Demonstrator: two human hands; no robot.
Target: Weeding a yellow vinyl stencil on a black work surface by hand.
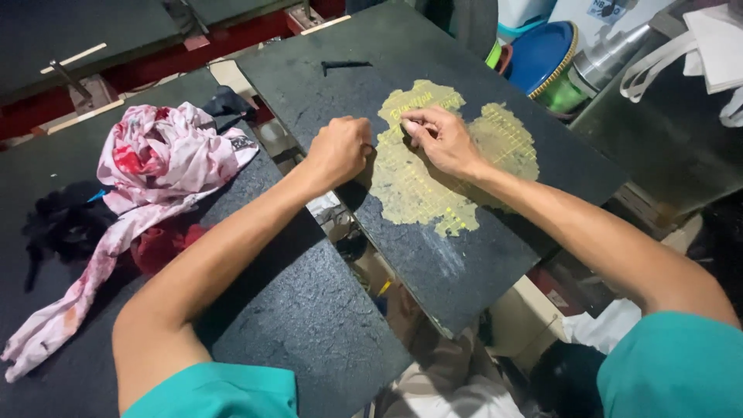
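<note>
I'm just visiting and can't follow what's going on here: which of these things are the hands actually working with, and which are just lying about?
In use:
- dark board
- yellowish patch on it
- left hand, fisted at the patch's edge
- right hand, fingertips pinched on the patch

Lying about:
- pink stained cloth
- blue lid
- white bag handles

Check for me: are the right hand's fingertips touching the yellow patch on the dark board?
Touching. The head view shows the right hand with its fingertips pressed on the yellow patch, no gap visible, on the dark board.
</note>
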